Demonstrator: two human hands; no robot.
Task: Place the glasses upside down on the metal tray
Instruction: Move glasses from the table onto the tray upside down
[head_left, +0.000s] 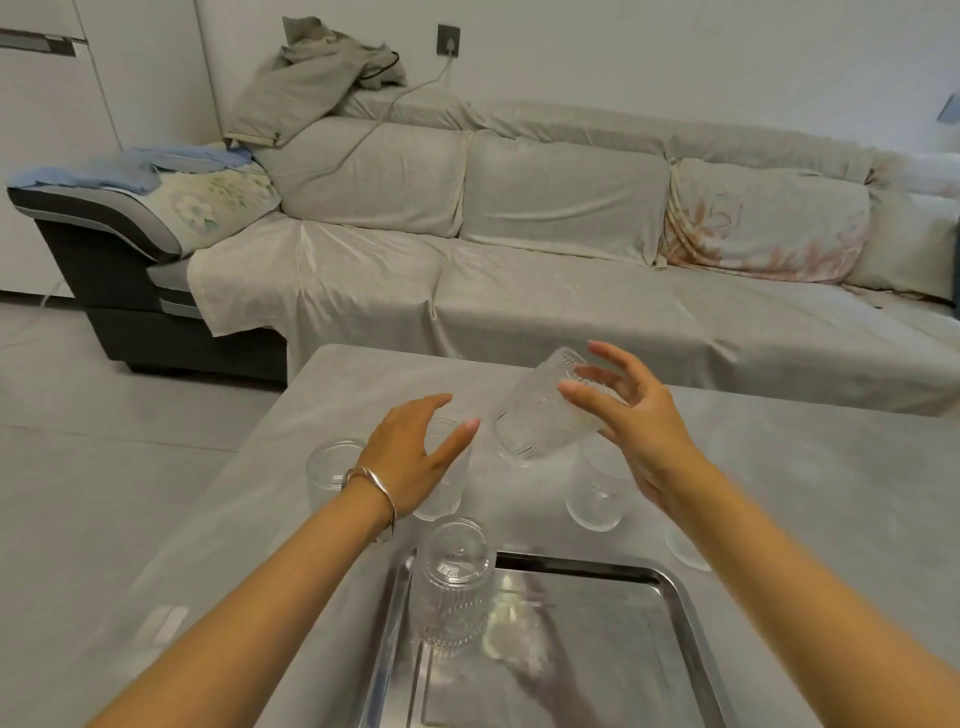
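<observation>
A metal tray (670, 587) lies on the grey table near the front edge. One ribbed clear glass (451, 587) stands upside down in the tray's far left corner. My right hand (639, 431) holds another clear glass (540, 415) in the air above the table, tilted on its side with its mouth toward the lower left. My left hand (415, 457) hovers with its fingers apart just left of that glass, over a tall glass (447, 488) on the table. More glasses stand on the table at the left (327, 467), the middle right (595, 499) and the right (685, 551).
The grey table (831, 493) stretches to the right and back. Behind it runs a long sofa (571, 249) under pale covers, with cushions and clothes piled at its left end. Grey floor tiles (104, 415) lie to the left.
</observation>
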